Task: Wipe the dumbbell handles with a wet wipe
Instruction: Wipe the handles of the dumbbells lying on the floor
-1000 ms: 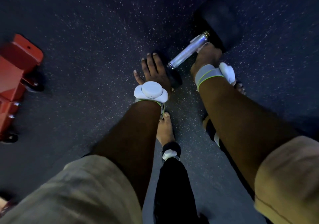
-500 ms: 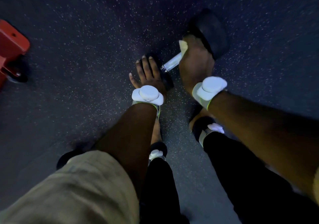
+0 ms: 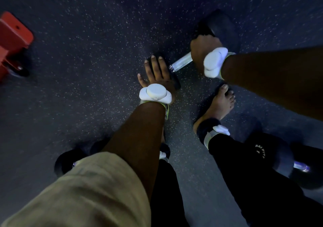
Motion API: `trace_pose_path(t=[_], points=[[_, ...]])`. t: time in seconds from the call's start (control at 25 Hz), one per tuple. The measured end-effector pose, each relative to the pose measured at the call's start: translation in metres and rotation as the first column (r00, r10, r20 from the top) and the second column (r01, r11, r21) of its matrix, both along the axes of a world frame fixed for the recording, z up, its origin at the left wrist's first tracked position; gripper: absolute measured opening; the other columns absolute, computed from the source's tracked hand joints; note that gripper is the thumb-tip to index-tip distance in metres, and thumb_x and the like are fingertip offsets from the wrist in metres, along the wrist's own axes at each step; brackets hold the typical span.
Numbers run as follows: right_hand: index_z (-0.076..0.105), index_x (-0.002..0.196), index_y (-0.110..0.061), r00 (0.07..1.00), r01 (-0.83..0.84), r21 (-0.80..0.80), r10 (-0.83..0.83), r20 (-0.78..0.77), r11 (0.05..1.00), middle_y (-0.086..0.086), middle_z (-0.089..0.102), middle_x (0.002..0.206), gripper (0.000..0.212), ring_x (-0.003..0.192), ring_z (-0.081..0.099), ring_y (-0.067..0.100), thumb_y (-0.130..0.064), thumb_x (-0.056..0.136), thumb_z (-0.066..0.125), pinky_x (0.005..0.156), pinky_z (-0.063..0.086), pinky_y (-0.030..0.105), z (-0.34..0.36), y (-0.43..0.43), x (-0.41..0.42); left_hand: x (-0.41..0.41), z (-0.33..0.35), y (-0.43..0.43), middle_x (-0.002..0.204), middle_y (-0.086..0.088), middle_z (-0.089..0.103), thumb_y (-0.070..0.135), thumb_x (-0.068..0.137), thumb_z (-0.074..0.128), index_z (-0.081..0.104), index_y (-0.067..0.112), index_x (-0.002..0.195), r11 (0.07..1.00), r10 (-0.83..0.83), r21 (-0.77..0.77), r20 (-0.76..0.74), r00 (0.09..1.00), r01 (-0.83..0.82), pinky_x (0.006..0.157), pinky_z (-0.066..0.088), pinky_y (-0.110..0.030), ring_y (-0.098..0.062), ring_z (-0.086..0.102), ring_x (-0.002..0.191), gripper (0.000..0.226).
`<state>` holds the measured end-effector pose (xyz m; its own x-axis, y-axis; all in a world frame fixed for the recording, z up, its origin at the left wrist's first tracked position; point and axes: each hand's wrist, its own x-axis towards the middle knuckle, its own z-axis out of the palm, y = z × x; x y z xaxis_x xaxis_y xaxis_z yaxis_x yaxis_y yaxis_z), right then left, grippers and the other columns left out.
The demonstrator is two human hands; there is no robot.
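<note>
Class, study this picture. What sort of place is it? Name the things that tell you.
Probably a gym's weights area: a chrome-handled dumbbell at centre, a second dumbbell at lower right, dark speckled flooring like rubber matting, and a red equipment frame at left.

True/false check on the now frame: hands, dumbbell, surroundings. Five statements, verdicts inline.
1. The left hand lies flat on the near weight head. True.
2. The right hand is clear of the handle. False: it grips the handle.
3. This dumbbell lies on a table. False: it lies on the speckled floor.
4. A red frame sits at the left edge. True.
5. A second dumbbell lies at lower right. True.
</note>
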<state>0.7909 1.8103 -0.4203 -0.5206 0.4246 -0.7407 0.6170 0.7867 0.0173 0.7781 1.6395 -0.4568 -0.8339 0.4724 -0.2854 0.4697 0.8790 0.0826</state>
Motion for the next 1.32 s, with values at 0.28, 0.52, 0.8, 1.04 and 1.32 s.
trace_pose_path(t=[0.28, 0.52, 0.8, 1.04, 1.32], points=[[0.065, 0.113, -0.015, 0.983, -0.007, -0.238, -0.038, -0.182, 0.971, 0.017, 0.063, 0.113, 0.028, 0.104, 0.062, 0.038, -0.018, 0.096, 0.043, 0.077, 0.048, 0.040, 0.000, -0.044, 0.005, -0.003, -0.012, 0.000, 0.140, -0.004, 0.057, 0.037, 0.103, 0.006, 0.048, 0.018, 0.139, 0.980, 0.070, 0.183, 0.034, 0.997, -0.075, 0.103, 0.034, -0.056, -0.027, 0.054, 0.129, 0.058], [0.056, 0.107, -0.013, 0.957, 0.213, -0.055, -0.220, -0.187, 0.975, 0.020, 0.063, 0.110, 0.022, 0.097, 0.063, 0.042, -0.011, 0.094, 0.038, 0.076, 0.048, 0.042, -0.014, -0.023, 0.025, -0.004, -0.025, -0.005, 0.143, -0.004, 0.053, 0.042, 0.091, 0.034, 0.045, 0.018, 0.142, 0.954, 0.123, 0.271, 0.027, 0.992, -0.125, 0.103, 0.036, -0.060, -0.028, 0.050, 0.132, 0.057], [0.066, 0.118, -0.027, 0.550, 0.516, -0.573, -0.759, -0.347, 0.636, 0.003, 0.071, 0.113, 0.042, 0.106, 0.064, 0.020, -0.010, 0.092, 0.038, 0.095, 0.049, 0.030, -0.022, -0.091, 0.046, -0.018, -0.034, -0.003, 0.137, 0.000, 0.059, 0.039, 0.090, 0.047, 0.044, 0.022, 0.136, 0.940, 0.198, 0.295, -0.068, 0.978, -0.170, 0.103, 0.034, -0.051, -0.024, 0.055, 0.127, 0.049], [0.066, 0.112, -0.028, 0.604, 0.562, -0.523, -0.750, -0.269, 0.640, 0.001, 0.072, 0.105, 0.033, 0.097, 0.066, 0.021, -0.015, 0.088, 0.047, 0.079, 0.048, 0.023, -0.031, -0.087, 0.009, -0.025, -0.034, 0.003, 0.133, 0.000, 0.062, 0.039, 0.103, 0.018, 0.043, 0.021, 0.134, 0.975, -0.082, 0.222, 0.269, 0.960, 0.021, 0.099, 0.036, -0.053, -0.024, 0.060, 0.122, 0.044], [0.070, 0.103, -0.023, 0.523, 0.614, -0.598, -0.833, -0.181, 0.515, 0.004, 0.071, 0.104, 0.023, 0.098, 0.065, 0.024, -0.017, 0.092, 0.050, 0.087, 0.053, 0.035, 0.035, -0.061, 0.017, -0.057, 0.077, 0.018, 0.162, -0.013, 0.013, 0.041, 0.089, 0.062, 0.000, 0.011, 0.156, 0.896, -0.177, -0.237, 0.586, 0.791, 0.376, 0.117, 0.013, -0.057, -0.030, 0.015, 0.149, 0.096]])
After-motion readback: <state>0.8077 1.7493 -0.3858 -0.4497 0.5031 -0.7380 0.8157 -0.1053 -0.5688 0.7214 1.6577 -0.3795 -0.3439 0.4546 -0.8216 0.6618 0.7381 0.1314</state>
